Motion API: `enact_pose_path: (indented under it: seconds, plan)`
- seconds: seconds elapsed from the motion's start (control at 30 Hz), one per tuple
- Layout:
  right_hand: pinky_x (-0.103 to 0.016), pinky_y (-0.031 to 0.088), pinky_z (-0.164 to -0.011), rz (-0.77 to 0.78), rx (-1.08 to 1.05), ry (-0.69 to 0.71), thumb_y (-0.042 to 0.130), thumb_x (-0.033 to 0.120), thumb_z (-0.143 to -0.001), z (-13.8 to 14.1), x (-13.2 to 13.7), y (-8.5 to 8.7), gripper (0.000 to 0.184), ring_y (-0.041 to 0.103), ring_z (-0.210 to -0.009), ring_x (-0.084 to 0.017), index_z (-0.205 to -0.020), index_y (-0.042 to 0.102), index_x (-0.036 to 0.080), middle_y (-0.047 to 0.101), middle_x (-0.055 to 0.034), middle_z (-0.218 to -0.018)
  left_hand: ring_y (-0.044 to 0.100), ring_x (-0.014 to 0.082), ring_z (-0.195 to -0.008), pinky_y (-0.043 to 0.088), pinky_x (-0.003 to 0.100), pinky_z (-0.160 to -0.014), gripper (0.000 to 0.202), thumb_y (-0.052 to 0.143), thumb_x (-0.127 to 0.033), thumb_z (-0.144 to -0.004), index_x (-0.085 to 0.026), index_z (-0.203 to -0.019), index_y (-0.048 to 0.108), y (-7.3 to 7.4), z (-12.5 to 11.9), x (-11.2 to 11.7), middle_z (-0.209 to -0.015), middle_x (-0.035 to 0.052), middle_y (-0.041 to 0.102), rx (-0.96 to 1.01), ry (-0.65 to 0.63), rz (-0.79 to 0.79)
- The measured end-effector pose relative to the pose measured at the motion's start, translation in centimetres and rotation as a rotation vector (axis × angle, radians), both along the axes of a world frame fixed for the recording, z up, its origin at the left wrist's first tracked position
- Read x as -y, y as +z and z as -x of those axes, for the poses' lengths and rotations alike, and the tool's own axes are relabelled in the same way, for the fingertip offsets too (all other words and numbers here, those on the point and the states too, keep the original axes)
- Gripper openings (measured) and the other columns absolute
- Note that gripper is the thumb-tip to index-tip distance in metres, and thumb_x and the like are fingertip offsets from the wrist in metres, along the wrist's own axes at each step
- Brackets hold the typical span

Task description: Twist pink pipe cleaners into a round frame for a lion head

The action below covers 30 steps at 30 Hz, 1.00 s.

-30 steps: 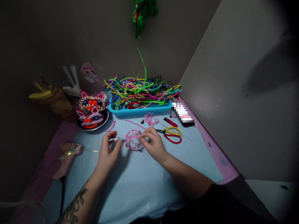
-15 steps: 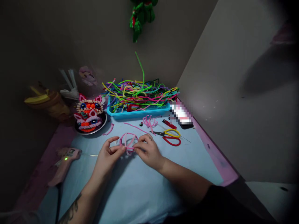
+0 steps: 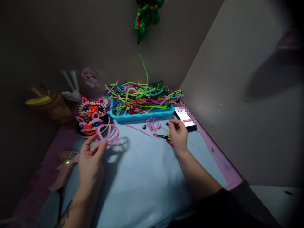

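Observation:
Raised over the left of the table, my left hand (image 3: 91, 156) pinches a round pink frame of bent pipe cleaners (image 3: 114, 139) by its lower edge. The frame has crossing strips and casts a shadow on the cloth. My right hand (image 3: 178, 134) is closed over a small red tool with a dark end (image 3: 167, 123); only the dark tip shows past the fingers, and I cannot tell if it is lifted. Beneath that hand lie scissors (image 3: 162, 136), their red and yellow handles mostly hidden. A bunch of curled pink pipe cleaners (image 3: 153, 124) is just to the left.
A blue tray (image 3: 142, 116) heaped with colourful pipe cleaners stands at the back. Left of it, two fuzzy animal heads (image 3: 92, 115) sit in a dark dish. A pink glue gun (image 3: 65, 171) with a green light lies at far left. A phone (image 3: 187, 120) rests at right.
My right hand has let go of the pink frame and moved right to the red tool. My left hand has carried the frame left and up, in front of the animal heads.

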State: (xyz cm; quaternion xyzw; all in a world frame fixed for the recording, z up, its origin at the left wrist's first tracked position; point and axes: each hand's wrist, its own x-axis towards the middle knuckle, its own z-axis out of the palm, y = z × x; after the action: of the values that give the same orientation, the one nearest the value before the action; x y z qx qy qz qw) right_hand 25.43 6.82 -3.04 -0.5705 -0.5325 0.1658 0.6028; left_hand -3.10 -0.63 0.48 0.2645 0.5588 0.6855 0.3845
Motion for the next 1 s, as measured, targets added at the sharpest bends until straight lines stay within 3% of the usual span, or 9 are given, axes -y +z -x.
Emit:
enact_pose_path:
  seconds: [0.1,0.2,0.27,0.33,0.6,0.77,0.87,1.0]
  plan:
    - [-0.031,0.048,-0.072,0.061,0.150,0.091,0.057,0.027,-0.085,0.1,-0.2,0.4,0.014,0.060,-0.078,-0.018,-0.087,0.067,0.017,0.067,-0.0045,-0.084,0.057,0.0082,-0.062,0.047,0.018,-0.062,0.048,0.082,-0.027,-0.065,-0.025,-0.109,0.063,-0.1,0.4,0.0,-0.068,-0.0066,0.060,-0.010,0.075,-0.081]
    - [-0.032,0.049,-0.076,0.119,0.420,0.357,0.057,0.020,-0.086,2.6,0.3,0.9,0.012,0.062,-0.079,-0.018,-0.083,0.069,0.017,0.070,-0.0052,-0.083,0.055,0.0078,-0.062,0.049,0.019,-0.065,0.049,0.082,-0.026,-0.067,-0.023,-0.111,0.060,-0.1,0.8,0.0,-0.069,-0.0069,0.059,0.035,0.127,-0.169]
    - [-0.035,0.048,-0.084,0.167,0.640,0.545,0.059,0.017,-0.086,5.0,0.1,1.2,0.013,0.064,-0.089,-0.021,-0.091,0.070,0.017,0.073,-0.0080,-0.092,0.056,0.0086,-0.064,0.051,0.023,-0.070,0.045,0.080,-0.026,-0.070,-0.024,-0.109,0.059,0.0,1.2,-0.1,-0.071,-0.0074,0.059,0.050,0.166,-0.219]
    - [-0.036,0.047,-0.089,0.212,0.806,0.633,0.057,0.016,-0.088,7.5,-0.8,1.3,0.018,0.062,-0.098,-0.022,-0.101,0.070,0.017,0.073,-0.0093,-0.102,0.058,0.0098,-0.069,0.053,0.027,-0.077,0.039,0.078,-0.025,-0.072,-0.026,-0.106,0.059,0.1,1.8,-0.2,-0.073,-0.0081,0.059,0.083,0.201,-0.254]
    - [-0.032,0.048,-0.090,0.221,1.211,0.646,0.045,0.014,-0.094,16.3,-4.4,2.1,0.025,0.057,-0.110,-0.021,-0.108,0.065,0.019,0.066,-0.0094,-0.114,0.062,0.0116,-0.073,0.056,0.037,-0.084,0.035,0.079,-0.023,-0.071,-0.027,-0.098,0.057,1.2,3.1,-0.2,-0.076,-0.0071,0.063,0.286,0.203,-0.228]
    - [-0.036,0.053,-0.075,0.351,1.290,0.473,0.034,0.006,-0.093,17.5,-4.4,2.9,0.032,0.066,-0.095,-0.024,-0.114,0.059,0.009,0.064,-0.0218,-0.113,0.065,0.0146,-0.080,0.056,0.036,-0.082,0.037,0.080,-0.025,-0.066,-0.028,-0.094,0.056,1.2,3.4,-0.4,-0.082,-0.0038,0.065,0.248,0.229,-0.218]
    - [-0.035,0.052,-0.076,0.295,1.311,0.552,0.038,0.010,-0.094,17.5,-3.7,2.8,0.029,0.067,-0.097,-0.024,-0.114,0.059,0.015,0.064,-0.0165,-0.115,0.066,0.0155,-0.085,0.056,0.036,-0.084,0.037,0.078,-0.027,-0.066,-0.028,-0.094,0.055,0.9,3.5,-0.5,-0.085,-0.0025,0.065,0.213,0.216,-0.214]
    - [-0.032,0.052,-0.076,0.201,1.314,0.706,0.042,0.027,-0.097,18.9,-2.9,2.0,0.022,0.065,-0.101,-0.022,-0.110,0.060,0.024,0.066,-0.0061,-0.115,0.065,0.0151,-0.082,0.056,0.037,-0.083,0.035,0.077,-0.028,-0.067,-0.027,-0.093,0.053,0.5,3.4,-0.5,-0.084,-0.0027,0.064,0.176,0.194,-0.209]
